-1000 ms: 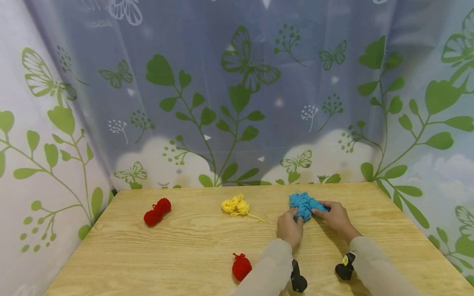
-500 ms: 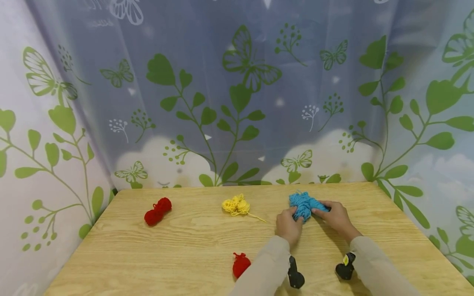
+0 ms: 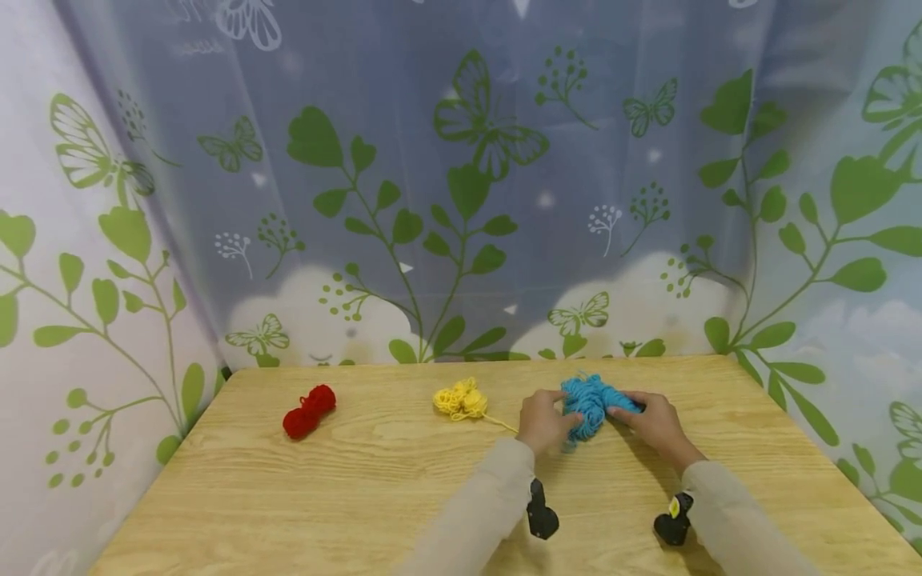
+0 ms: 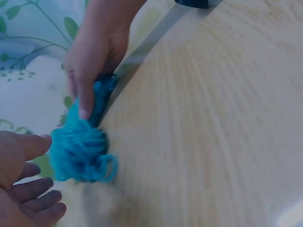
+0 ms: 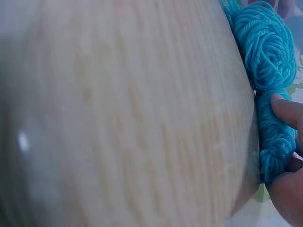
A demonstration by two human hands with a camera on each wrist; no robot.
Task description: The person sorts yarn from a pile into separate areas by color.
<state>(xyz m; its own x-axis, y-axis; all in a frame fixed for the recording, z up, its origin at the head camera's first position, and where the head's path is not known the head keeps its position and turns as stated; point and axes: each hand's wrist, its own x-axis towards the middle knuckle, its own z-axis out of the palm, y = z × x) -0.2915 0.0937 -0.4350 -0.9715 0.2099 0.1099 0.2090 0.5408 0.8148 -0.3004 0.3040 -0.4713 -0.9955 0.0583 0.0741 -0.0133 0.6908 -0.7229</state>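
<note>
blue yarn skein (image 3: pixel 592 404) sits on the wooden table (image 3: pixel 374 488), toward the far right part of the top, not far from the back edge where the printed curtain (image 3: pixel 461 184) hangs down. your right hand (image 3: pixel 651 424) grasps its right end — in the right wrist view the fingers (image 5: pixel 289 111) curl over the narrow, bound part of the skein, pinning it to the wood. that looks like an anchoring hold, so the bundle doesn't slide while the other hand works.

your left hand (image 3: pixel 543 420) is at the skein's left, rounder end. in the left wrist view its fingers (image 4: pixel 28 146) lie fairly straight and relaxed beside the loose ball of loops, thumb tip just at the yarn — touching or nearly so, not clenched round it.

room to move: the near half of the table in front of your sleeves is bare wood, and the right edge is well apart from the skein. to the left, a small yellow yarn bundle (image 3: pixel 461 400) lies near your left hand, its loose tail (image 3: pixel 500 422) trailing toward your wrist — a sweep that way could snag it. a red yarn bundle (image 3: pixel 308 410) lies well apart, far left.
</note>
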